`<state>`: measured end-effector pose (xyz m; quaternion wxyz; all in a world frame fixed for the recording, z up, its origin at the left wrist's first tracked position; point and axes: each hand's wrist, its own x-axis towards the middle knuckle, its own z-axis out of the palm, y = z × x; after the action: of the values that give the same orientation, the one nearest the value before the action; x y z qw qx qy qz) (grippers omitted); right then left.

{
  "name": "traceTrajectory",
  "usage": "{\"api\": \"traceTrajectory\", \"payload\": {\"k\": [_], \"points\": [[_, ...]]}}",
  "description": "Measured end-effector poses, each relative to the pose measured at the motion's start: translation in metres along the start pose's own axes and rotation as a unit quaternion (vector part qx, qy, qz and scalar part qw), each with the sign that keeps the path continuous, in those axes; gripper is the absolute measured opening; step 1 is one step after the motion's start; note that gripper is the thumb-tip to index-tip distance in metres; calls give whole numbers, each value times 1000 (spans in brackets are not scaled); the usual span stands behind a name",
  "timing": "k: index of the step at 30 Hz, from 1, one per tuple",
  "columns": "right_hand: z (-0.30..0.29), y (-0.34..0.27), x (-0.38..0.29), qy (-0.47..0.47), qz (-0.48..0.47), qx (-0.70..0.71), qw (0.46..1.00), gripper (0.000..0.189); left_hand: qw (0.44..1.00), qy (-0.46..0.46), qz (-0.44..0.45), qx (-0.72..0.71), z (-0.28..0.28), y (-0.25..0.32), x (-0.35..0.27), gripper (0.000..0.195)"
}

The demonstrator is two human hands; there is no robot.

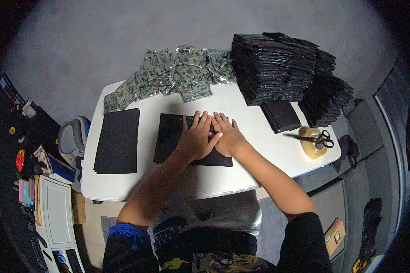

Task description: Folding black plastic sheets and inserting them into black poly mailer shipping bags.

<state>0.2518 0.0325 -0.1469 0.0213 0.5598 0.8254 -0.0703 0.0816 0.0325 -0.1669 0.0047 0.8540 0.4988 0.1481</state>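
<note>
A flat black rectangular sheet or bag [171, 136] lies on the white table [246, 177] in front of me. My left hand [199, 138] rests palm down on it, fingers spread and pointing away. Close beside it, my right hand [227, 136] also presses flat on the black piece, the thumbs near each other. Neither hand grasps anything. To the left lies a neat stack of black sheets [118, 141]. What the black pieces are made of is hard to tell.
Camouflage-patterned packs in clear plastic [191, 73] line the far edge. Tall piles of black plastic packs [273, 68] stand far right, with a smaller black bundle [281, 116] before them. Black-handled scissors [323, 139] lie on a tape roll [312, 152]. A grey sofa [358, 181] stands right.
</note>
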Motion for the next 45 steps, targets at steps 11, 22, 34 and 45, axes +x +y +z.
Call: {"api": "traceTrajectory", "payload": {"k": [11,22,34,45], "points": [[1,3,-11,76,-20,73,994,72,999,36,26,26,-10,8,-1,82],[5,8,-14,84,-38,5,996,70,1000,12,-5,-6,-8,7,-8,85],[7,4,-15,45,-17,-10,999,71,999,20,7,-29,0,10,-11,88],[-3,-4,-17,-4,-2,-15,1000,73,1000,-6,-15,-19,-7,13,-13,84]]}}
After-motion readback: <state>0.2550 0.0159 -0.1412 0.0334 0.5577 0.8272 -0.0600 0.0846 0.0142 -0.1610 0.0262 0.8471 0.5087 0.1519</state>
